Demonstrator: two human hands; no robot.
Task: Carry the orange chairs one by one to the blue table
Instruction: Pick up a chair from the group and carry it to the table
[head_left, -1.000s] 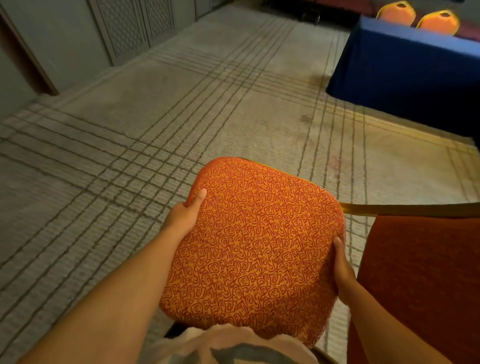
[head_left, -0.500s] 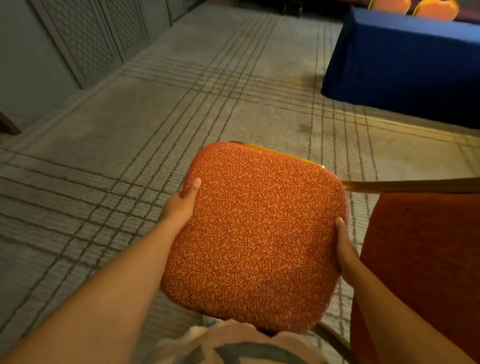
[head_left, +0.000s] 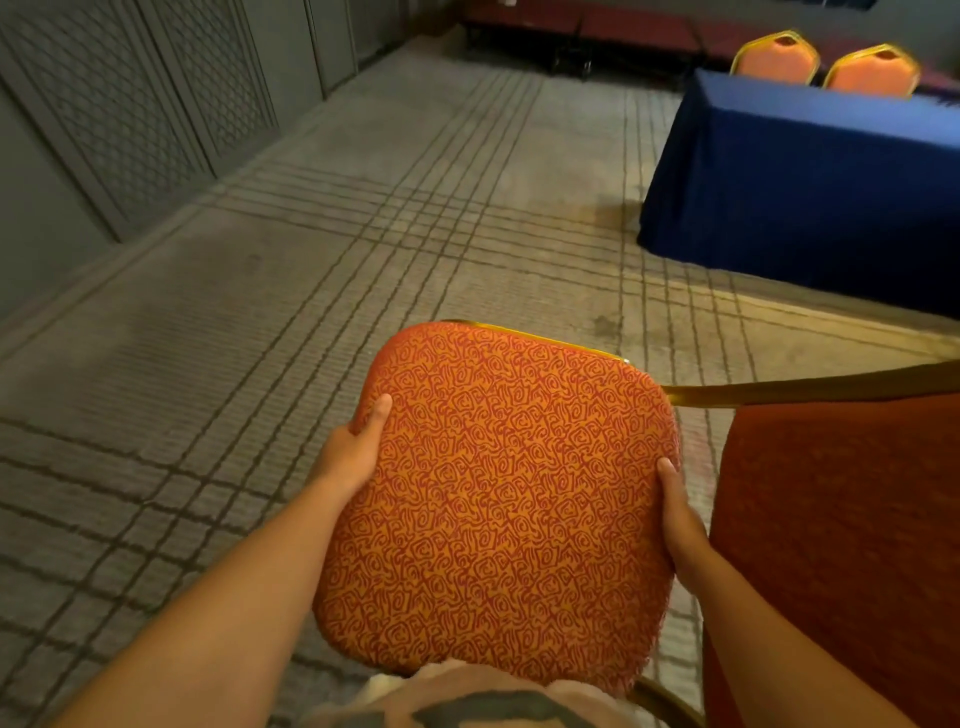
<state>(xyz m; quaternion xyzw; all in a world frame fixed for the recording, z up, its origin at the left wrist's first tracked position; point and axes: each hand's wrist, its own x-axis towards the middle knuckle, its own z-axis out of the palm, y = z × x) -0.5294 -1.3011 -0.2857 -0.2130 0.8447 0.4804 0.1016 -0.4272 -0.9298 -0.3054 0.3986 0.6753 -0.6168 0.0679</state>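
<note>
I hold an orange chair (head_left: 498, 493) with a patterned seat cushion and gold frame in front of my body, its backrest off to the lower right. My left hand (head_left: 353, 452) grips the seat's left edge, thumb on top. My right hand (head_left: 678, 514) grips the right edge, fingers hidden underneath. The blue table (head_left: 810, 171), draped in a dark blue cloth, stands ahead at the upper right. Two orange chairs (head_left: 776, 58) (head_left: 872, 73) stand behind it.
Grey carpet (head_left: 363, 249) with dark grid lines stretches between me and the table. A grey panelled wall (head_left: 130, 104) runs along the left. Low dark red platforms (head_left: 582, 28) line the far wall.
The view has lifted and moved forward: the blue table and the two chairs behind it now show more fully. Both hands keep the same hold on the seat.
</note>
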